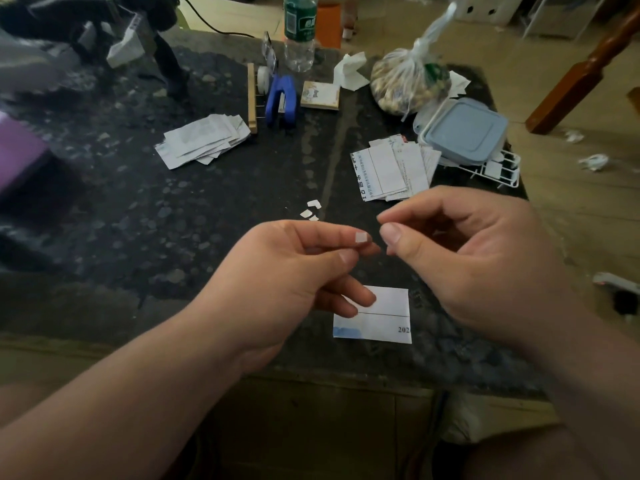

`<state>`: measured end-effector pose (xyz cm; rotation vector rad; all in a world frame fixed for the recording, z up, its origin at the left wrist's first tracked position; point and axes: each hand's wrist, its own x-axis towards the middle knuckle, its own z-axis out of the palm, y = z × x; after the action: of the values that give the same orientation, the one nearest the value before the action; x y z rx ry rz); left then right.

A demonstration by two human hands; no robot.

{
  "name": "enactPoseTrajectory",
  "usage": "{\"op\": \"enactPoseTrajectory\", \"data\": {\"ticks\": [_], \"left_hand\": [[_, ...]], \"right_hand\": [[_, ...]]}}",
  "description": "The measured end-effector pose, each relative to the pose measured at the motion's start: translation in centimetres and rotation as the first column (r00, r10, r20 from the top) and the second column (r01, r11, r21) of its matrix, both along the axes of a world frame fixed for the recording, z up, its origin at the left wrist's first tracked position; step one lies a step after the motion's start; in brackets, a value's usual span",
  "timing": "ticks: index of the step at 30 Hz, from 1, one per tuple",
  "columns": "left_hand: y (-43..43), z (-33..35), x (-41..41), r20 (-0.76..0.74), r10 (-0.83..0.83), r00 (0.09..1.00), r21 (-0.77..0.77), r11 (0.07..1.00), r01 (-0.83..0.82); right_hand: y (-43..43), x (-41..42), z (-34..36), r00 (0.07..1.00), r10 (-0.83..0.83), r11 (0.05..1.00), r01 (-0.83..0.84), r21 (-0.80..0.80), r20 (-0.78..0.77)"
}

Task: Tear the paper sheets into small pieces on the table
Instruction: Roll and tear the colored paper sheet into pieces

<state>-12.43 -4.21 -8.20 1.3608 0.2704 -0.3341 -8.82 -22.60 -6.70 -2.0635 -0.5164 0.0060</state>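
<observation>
Pinching tiny square white scrap (pixel 361 238), left hand (pixel 294 268)

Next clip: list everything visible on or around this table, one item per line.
table: one, dark mottled, under everything
paper piece: one, white, printed line, near edge
paper scrap: one, white, at left fingertips
torn bits: few, white, mid-table
left paper stack: one, white, centre-left
right paper stack: one, white, printed, right
water bottle: one, clear, green label, far edge
blue tool: one, far centre
plastic bag: one, clear, knotted, far right
container: one, grey-blue lid, right
wire rack: one, white, right edge
left hand: pinches scrap
right hand: fingertips together, contents unclear
</observation>
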Motion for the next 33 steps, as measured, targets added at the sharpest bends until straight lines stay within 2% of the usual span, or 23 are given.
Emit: {"op": "enactPoseTrajectory", "data": {"ticks": [4,8,12,16,19,23,27,33], "left_hand": [[-0.4,0.2,-0.2,0.004,-0.054,0.999,-0.012,0.998,0.054],[-0.6,0.3,-0.1,0.014,-0.046,0.999,-0.014,0.999,0.046],[-0.8,0.3,0.0,0.024,-0.014,1.0,0.006,1.0,0.013],[-0.9,0.3,-0.2,0.036,-0.033,0.999,0.038,0.999,0.031],[-0.8,0.4,-0.3,0.042,-0.082,0.996,0.033,0.996,0.081],[-0.7,0.5,-0.5,0.089,-0.082,0.993,0.07,0.995,0.075],[-0.8,0.6,-0.9,0.136,-0.063,0.989,0.13,0.99,0.046],[-0.7,1.3,-1.2,0.19,-0.038,0.981,0.091,0.996,0.021]], "right_hand": [[0.0,0.0,0.1,0.999,0.019,0.999,-0.018,0.037,-0.042],[-0.5,0.5,0.2,0.999,0.039,0.999,-0.039,-0.008,-0.023],[-0.7,0.3,0.3,0.994,0.072,0.997,-0.072,0.006,-0.079],[-0.3,0.7,0.5,0.948,0.078,0.995,-0.057,0.076,-0.309],[-0.1,1.3,0.0,0.854,0.096,0.985,-0.008,0.172,-0.511],[0.2,1.3,0.0,0.736,0.177,0.951,0.044,0.307,-0.654],[0.7,0.7,0.2,0.699,0.219,0.92,0.084,0.382,-0.681],[1.8,-0.6,0.0,0.711,0.225,0.858,0.179,0.481,-0.666]]}}
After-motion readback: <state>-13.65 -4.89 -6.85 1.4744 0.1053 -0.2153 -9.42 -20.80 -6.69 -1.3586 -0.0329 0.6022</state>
